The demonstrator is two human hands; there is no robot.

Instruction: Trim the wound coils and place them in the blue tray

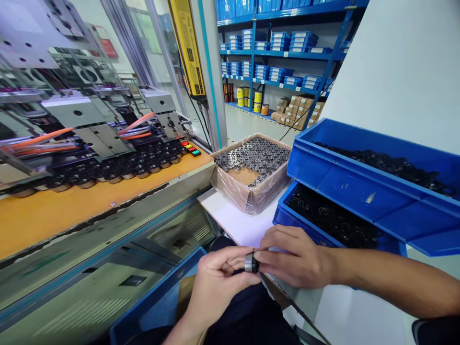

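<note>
A small round part (251, 263), silver ring on one side and black on the other, is held between both hands above my lap. My left hand (221, 280) pinches its silver side between thumb and fingers. The fingers of my right hand (294, 256) close on its black side from the right. Just beyond the hands, a plastic-lined cardboard box (251, 196) holds many small metallic parts. To the right, an upper blue bin (352, 187) and a lower blue bin (294, 220) contain black parts.
At left, a machine (104, 139) stands over rows of black parts on an orange bench (108, 201). Another blue bin (132, 311) sits low beside my legs. Blue shelves (273, 52) with stacked trays stand behind.
</note>
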